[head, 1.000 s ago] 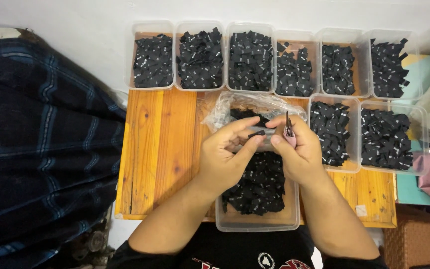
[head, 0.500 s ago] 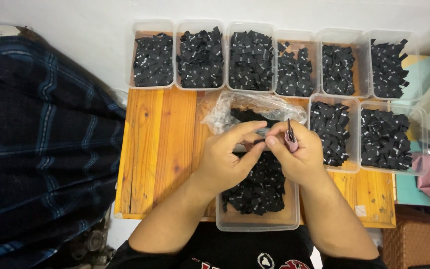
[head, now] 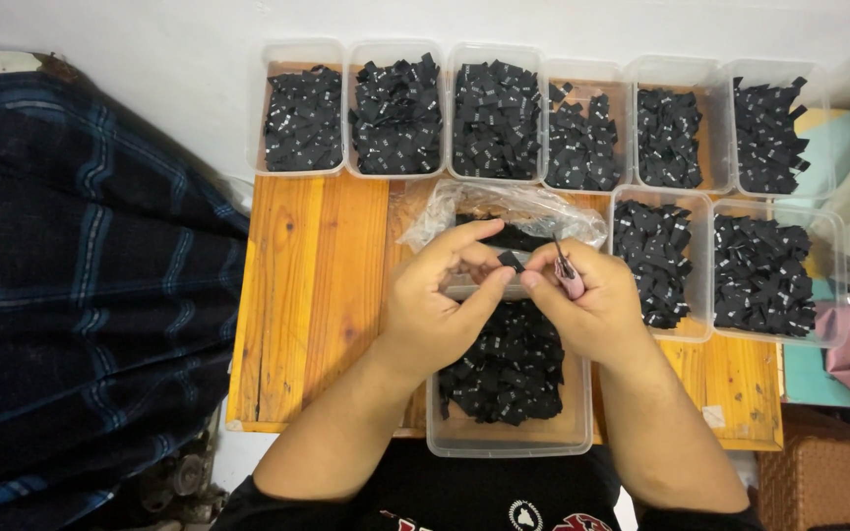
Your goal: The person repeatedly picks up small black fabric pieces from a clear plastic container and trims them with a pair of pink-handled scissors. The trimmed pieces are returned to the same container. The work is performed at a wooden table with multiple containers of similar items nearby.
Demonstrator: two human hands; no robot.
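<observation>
My left hand (head: 440, 305) and my right hand (head: 587, 305) meet over a clear plastic box (head: 504, 441) full of small black fabric labels. Together the fingertips pinch one small black label (head: 511, 262). My right hand also holds a small pink-handled tool (head: 569, 275), its dark tip pointing up. A crumpled clear plastic bag (head: 514, 208) lies just beyond the hands.
Six clear boxes of black labels line the back wall, among them one at the far left (head: 304, 118). Two more boxes (head: 777, 275) sit at the right. All rest on a wooden board (head: 307, 295). Dark plaid cloth (head: 71, 295) covers the left side.
The hands have drawn closer together; the fingertips now pinch the small label between them. The pink tool has stayed in my right hand.
</observation>
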